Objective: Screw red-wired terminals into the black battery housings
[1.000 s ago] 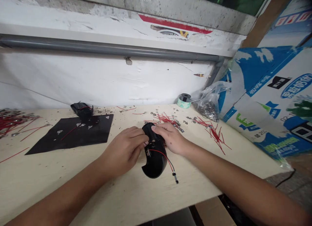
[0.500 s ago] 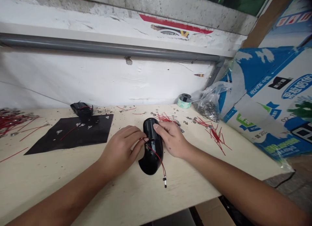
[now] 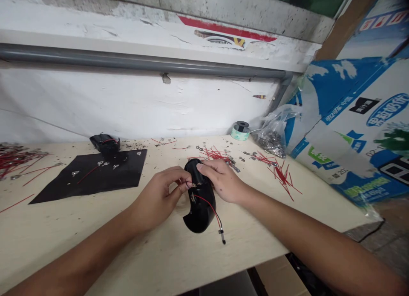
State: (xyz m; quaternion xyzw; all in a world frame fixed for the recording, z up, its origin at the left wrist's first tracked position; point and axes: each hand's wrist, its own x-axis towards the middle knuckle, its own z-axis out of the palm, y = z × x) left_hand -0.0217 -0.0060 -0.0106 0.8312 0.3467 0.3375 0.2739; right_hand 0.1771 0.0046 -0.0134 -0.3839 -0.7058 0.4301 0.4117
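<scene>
A black curved plastic shell lies at the middle of the wooden bench, open side up. My right hand grips its far end with curled fingers. My left hand is pinched at the shell's inner edge, where a small part sits that I cannot make out. A red wire runs from inside the shell to a small metal end resting on the bench.
A black mat with a few metal clips lies at left, a second black shell behind it. Loose red wires and clips scatter to the right. A solder spool, a bag of metal parts and a printed carton stand at right.
The shell has shifted and turned slightly under my hands, and the red wire's free end has swung a little left, then back. Both hands stay on the shell.
</scene>
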